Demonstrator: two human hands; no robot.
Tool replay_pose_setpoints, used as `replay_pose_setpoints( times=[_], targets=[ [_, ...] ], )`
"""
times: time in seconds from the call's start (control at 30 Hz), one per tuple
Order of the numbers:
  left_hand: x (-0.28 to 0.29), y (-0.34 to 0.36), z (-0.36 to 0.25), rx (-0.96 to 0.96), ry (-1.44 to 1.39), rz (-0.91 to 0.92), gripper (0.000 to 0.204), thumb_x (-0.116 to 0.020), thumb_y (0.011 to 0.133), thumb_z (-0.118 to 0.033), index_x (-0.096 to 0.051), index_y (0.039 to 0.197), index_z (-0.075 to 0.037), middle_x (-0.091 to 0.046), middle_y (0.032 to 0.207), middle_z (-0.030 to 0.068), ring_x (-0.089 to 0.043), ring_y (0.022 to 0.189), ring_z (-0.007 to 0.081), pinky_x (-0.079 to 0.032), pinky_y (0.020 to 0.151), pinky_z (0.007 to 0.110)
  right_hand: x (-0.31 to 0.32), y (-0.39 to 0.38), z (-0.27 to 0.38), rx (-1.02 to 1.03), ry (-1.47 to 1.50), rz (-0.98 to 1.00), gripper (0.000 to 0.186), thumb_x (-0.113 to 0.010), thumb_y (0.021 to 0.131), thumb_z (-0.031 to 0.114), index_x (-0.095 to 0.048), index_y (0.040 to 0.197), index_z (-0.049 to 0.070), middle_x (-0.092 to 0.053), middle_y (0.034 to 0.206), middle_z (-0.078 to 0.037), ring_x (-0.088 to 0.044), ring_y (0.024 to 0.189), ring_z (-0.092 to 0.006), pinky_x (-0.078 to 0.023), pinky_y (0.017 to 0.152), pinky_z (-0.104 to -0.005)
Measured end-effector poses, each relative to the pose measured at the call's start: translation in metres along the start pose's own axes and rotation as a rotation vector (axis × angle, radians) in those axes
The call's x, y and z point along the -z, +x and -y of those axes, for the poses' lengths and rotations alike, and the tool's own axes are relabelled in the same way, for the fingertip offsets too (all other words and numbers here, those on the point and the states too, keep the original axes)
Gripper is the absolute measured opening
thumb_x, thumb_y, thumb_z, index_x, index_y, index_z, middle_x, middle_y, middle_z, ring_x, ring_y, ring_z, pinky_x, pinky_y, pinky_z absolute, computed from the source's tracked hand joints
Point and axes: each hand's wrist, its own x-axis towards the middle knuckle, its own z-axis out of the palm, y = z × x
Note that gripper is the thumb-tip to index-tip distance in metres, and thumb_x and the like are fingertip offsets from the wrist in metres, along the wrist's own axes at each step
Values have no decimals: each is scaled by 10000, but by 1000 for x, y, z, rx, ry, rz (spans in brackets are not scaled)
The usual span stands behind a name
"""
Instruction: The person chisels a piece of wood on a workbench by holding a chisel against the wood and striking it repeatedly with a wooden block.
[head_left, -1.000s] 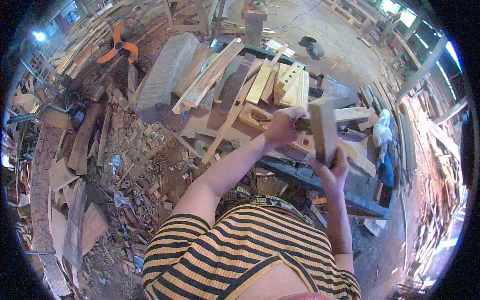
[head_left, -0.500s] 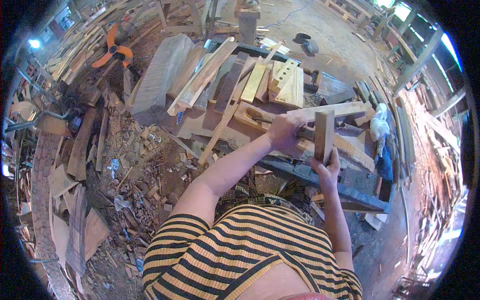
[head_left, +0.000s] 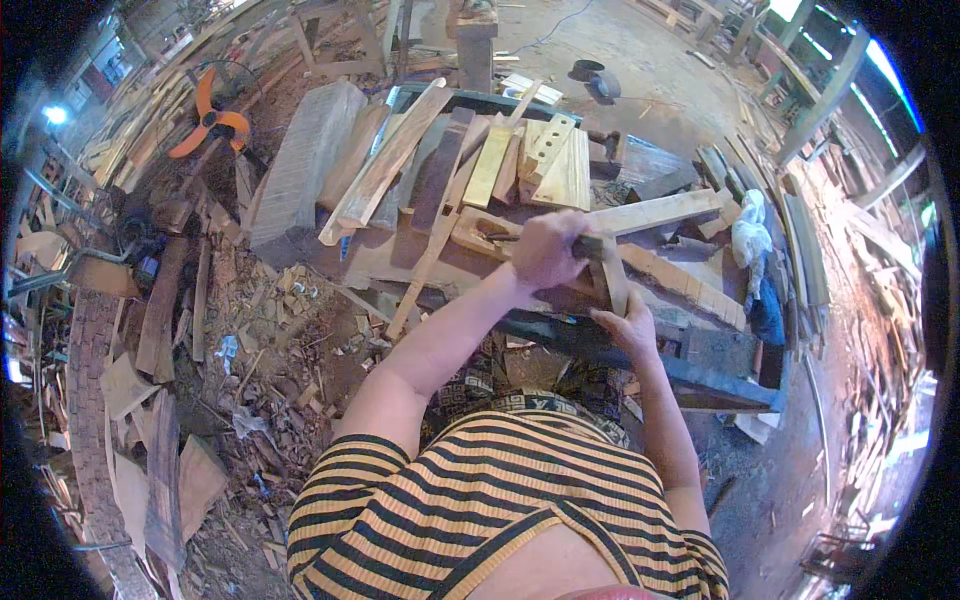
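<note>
Over the workbench (head_left: 720,381), the wooden block (head_left: 611,275) points lengthwise forward, slightly left.

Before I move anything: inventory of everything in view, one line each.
wooden piece: 1, brown, between the hands
dark tool-like piece: 1, dark, in the left fist
workbench: 1, brown top, centre
thick beam: 1, grey, bench's left end
holed block: 1, pale yellow, bench's far side
loose boards: many, pale to dark brown, across bench
white bundle: 1, white, bench's right end
fan: 1, orange blades, upper left
scraps: many, brown, floor at left
striped top: 1, black and yellow, lower centre
left hand: 1, bare, centre
right hand: 1, bare, right of centre
</note>
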Motion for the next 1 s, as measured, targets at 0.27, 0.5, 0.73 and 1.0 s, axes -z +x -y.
replay_pose_setpoints(
  times=[0.27,0.5,0.73,1.0],
  targets=[
    [46,26,18,30,-271,-153,194,-660,716,-6,-580,872,-90,-647,791,73,-645,700,192,-515,656,304,6,-4,12,-59,-8,39,646,-760,649,453,-539,1054,0,-631,999,-255,-594,971,-418,-460,830,-447],
    [83,39,30,-7,-276,-480,75,-637,822,-34,-569,816,-66,-594,690,6,-570,587,76,-466,553,222,9,-5,19,-92,-13,66,636,-765,646,444,-542,1049,6,-634,994,-246,-601,967,-404,-464,818,-444],
    [73,26,36,529,-648,-595,132,-661,856,-167,-562,819,-88,-526,592,-15,-515,482,66,-383,443,207,8,-4,14,-71,15,79,644,-772,642,457,-535,1030,1,-631,979,-255,-603,953,-407,-464,810,-449],
    [85,23,63,581,-778,-737,124,-650,865,-131,-550,810,-86,-518,561,-14,-494,434,76,-365,407,215,4,-3,12,-50,-37,20,633,-782,633,465,-531,980,-1,-629,960,-257,-597,935,-420,-461,794,-460]
  ],
)
